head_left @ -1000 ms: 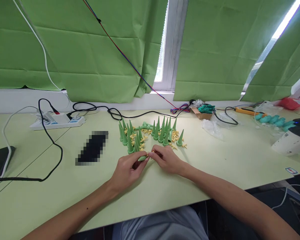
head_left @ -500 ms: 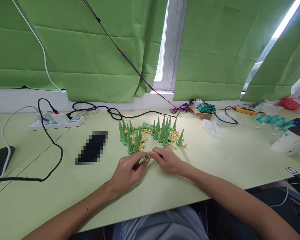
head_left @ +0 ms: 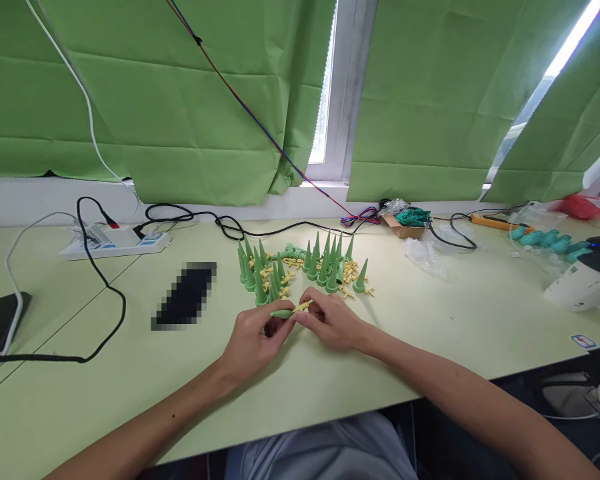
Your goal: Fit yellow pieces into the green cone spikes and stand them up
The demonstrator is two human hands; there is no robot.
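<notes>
My left hand (head_left: 258, 335) pinches a green plastic cone (head_left: 281, 313) lying on its side, its tip pointing left. A small yellow branched plastic piece (head_left: 301, 307) meets the cone's right end. The fingers of my right hand (head_left: 334, 321) are closed on that yellow piece. Just beyond my hands, several green cones stand upright in a left group (head_left: 260, 288) and a right group (head_left: 323, 272). Small yellow pieces (head_left: 350, 271) lie scattered among them. Behind the groups lies a green jointed part (head_left: 294, 251), partly hidden by the cones.
A pixelated dark object (head_left: 185, 297) lies on the table (head_left: 430, 347) at left. Farther back are a power strip (head_left: 117, 245) and black cables. At right are a small cardboard box (head_left: 404, 227), plastic bags (head_left: 425, 257), teal pieces (head_left: 550, 240) and a white-and-black bottle (head_left: 583, 280).
The cone in my left hand has turned to lie nearly level. The yellow piece at its end now shows clearly, and my right fingers have shifted slightly up around it.
</notes>
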